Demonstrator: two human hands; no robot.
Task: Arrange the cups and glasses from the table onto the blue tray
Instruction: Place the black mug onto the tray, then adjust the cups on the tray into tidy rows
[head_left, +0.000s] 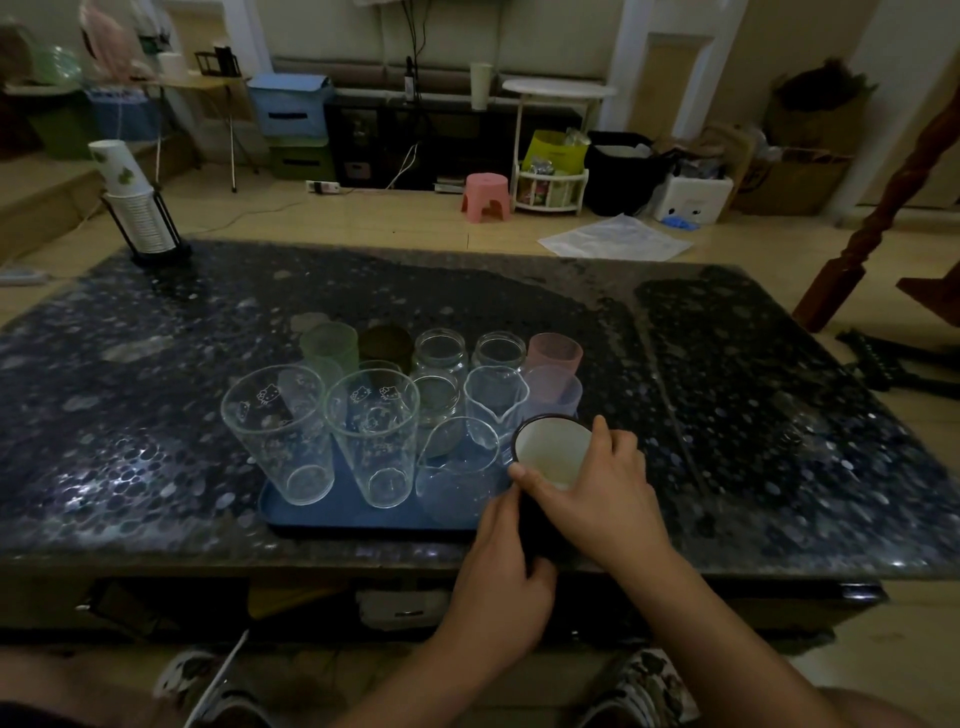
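Observation:
A blue tray (332, 512) lies on the dark pebble-pattern table (156, 415), crowded with several glasses, jars and plastic cups. Two tall clear glasses (280, 431) (375, 434) with cat prints stand at its front left. Clear jars (440, 353) and green (329, 344), pink (554, 352) and lilac (555, 391) cups fill the back rows. At the tray's front right corner, my right hand (597, 493) grips a dark enamel cup with a white inside (550, 452), tilted toward me. My left hand (501, 561) holds the same cup from below, at its dark side.
A black rack of stacked paper cups (136, 208) stands at the table's far left corner. A small clear pitcher (457, 467) sits right beside the held cup. A pink stool (485, 195) and clutter lie on the floor beyond. My knees are under the near edge.

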